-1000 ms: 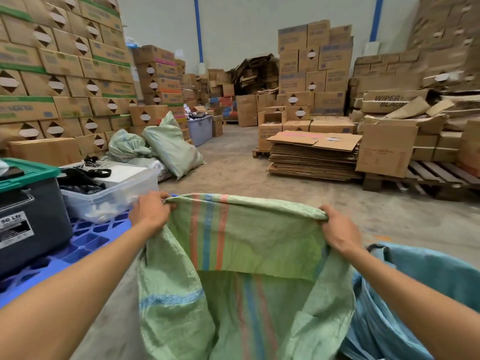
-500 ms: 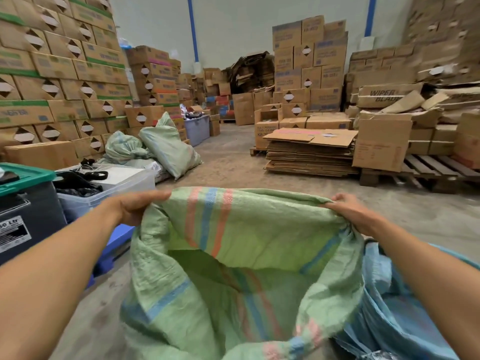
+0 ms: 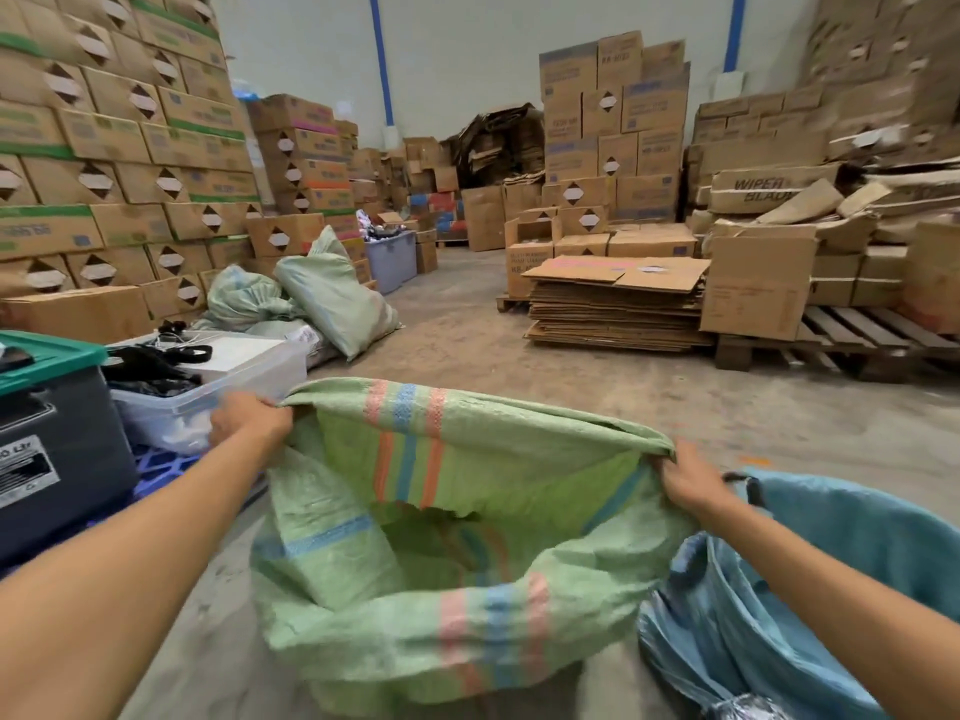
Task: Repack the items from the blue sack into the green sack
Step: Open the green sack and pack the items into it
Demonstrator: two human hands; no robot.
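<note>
Green sack [image 3: 467,511] standing open on the concrete floor [image 3: 519,356], mouth being stretched wide: left hand [image 3: 249,420] gripping the far rim on one side, right hand [image 3: 688,478] gripping it on the other. Blue sack [image 3: 831,589] slumping just beside it, touching at the right.

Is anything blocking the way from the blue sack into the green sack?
Nothing visible does. The left hand and right hand grip the green sack by its far rim, holding its mouth wide open. The blue sack sits right beside it, with only floor between them.
</note>
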